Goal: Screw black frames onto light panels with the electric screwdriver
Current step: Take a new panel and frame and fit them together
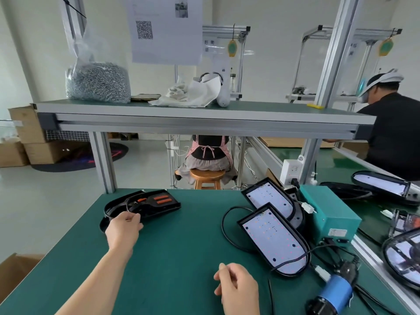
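Well left of the teal power box (329,210), a worker's left hand (123,228) curls its fingers onto a black frame (108,209) lying crosswise. The right hand (236,289), loosely curled and empty, sits nearer the light panels (272,242) and electric screwdriver (334,292) beside the box.

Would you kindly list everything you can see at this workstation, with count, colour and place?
black frames: stack, count unclear, black, table far left
light panels: two, white in black rims, table right
box: one, teal, right of the panels
electric screwdriver: one, blue and black, table near right
bag of screws: one, clear, shelf left
cloth: one, white, shelf middle
stool: one, wooden, beyond the table
left hand: one, gripping the frames' near edge
right hand: one, loosely curled, nothing visible in it, near edge
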